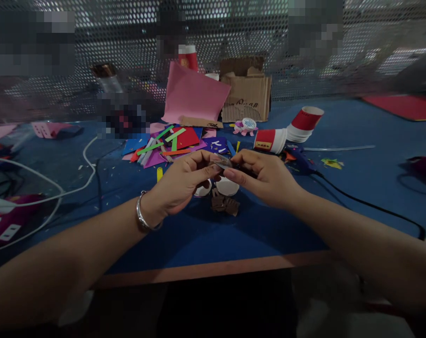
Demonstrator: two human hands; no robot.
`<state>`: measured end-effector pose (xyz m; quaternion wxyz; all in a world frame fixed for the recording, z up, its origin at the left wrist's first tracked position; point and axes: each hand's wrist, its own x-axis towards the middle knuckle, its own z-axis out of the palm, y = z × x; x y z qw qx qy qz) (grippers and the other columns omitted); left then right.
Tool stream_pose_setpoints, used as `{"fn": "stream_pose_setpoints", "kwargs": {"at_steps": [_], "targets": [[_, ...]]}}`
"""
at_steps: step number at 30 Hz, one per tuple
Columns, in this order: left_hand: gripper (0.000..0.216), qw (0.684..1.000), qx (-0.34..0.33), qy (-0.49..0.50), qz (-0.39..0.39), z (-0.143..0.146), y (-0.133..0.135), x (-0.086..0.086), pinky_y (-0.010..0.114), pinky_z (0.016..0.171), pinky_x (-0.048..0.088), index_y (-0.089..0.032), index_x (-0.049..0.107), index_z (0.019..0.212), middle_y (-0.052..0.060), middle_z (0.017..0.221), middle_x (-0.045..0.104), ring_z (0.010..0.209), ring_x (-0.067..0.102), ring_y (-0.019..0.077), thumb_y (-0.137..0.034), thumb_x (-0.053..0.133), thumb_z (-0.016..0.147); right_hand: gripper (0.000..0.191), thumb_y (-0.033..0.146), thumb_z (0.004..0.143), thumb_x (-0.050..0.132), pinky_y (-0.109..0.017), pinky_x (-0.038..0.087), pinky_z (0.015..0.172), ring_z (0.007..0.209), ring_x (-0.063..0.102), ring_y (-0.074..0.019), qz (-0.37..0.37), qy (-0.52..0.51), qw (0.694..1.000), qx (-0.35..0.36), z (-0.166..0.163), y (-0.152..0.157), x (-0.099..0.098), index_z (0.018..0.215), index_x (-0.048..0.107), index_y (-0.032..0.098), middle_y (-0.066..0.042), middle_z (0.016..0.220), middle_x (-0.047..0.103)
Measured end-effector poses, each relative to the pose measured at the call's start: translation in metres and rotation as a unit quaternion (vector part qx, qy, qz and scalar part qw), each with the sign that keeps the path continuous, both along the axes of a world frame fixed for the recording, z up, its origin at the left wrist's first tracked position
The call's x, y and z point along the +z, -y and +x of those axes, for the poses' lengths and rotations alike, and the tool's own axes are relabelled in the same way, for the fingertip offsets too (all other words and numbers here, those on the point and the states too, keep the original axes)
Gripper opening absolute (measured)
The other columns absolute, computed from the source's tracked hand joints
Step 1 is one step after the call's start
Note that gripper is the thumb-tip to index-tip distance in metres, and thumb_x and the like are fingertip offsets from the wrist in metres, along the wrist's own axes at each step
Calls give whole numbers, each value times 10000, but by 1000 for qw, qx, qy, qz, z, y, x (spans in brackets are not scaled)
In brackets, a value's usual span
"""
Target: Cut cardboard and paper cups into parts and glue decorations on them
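Two hands are brought together above the blue table (339, 197), just over the near edge. A small brown paper piece (223, 162) is pinched between them: the left hand (179, 183) has thumb and forefinger closed on its left end, the right hand (265, 178) has its fingertips closed on the right end. What exactly is being done to the piece is too small to tell; it appears to be folded or creased.

Directly below, on the table, brown cut pieces (225, 204) and white round pieces (227, 187) are laid, touching one another. A heap of coloured paper strips (167, 143) is set farther back, red paper cups (297, 127) to the right, a glue gun (299, 159) with its cord beside them.

Judgement: the fold is best made with the grip kept near the crease line, the piece held level, pressure applied evenly so the thin paper is not torn. The glue gun nozzle should be kept well apart from the wrists.
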<state>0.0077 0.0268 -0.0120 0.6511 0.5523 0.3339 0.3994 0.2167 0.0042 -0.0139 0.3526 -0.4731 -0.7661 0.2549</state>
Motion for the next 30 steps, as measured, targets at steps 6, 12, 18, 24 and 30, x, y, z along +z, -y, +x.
{"fn": "stream_pose_setpoints", "kwargs": {"at_steps": [6,12,18,24,30], "targets": [[255,999,-33,23,-28,3,4,-4,258,632,411,-184,676,894,-18,800,640,691,554,108,-317,871,799,414,591,959,603,-289,341,599,627,467,-128,28,19,999,-6,0,1,2,823,624,200,6,694,580],[264,998,-39,34,-19,3,3,-5,258,678,426,-173,708,895,-11,804,653,735,576,109,-323,894,782,414,580,961,596,-286,335,585,600,453,-119,31,29,999,-2,0,2,4,784,593,205,14,661,549],[238,998,-45,26,-29,4,3,-5,281,740,450,-171,695,831,-1,812,643,762,575,122,-308,882,780,421,574,967,577,-287,335,579,591,456,-118,31,32,999,0,1,3,5,778,603,198,17,648,540],[249,996,-53,52,-52,5,2,-5,248,726,453,-146,686,803,1,796,639,756,583,107,-299,882,796,421,543,995,558,-278,349,585,605,481,-115,36,24,999,10,0,1,2,767,606,193,16,663,557],[254,995,-42,59,-66,3,2,-4,222,702,467,-128,679,821,9,820,675,741,618,92,-279,883,804,556,625,1022,532,-285,304,548,571,428,-105,66,-30,997,8,4,-2,3,655,478,211,28,613,463]]}}
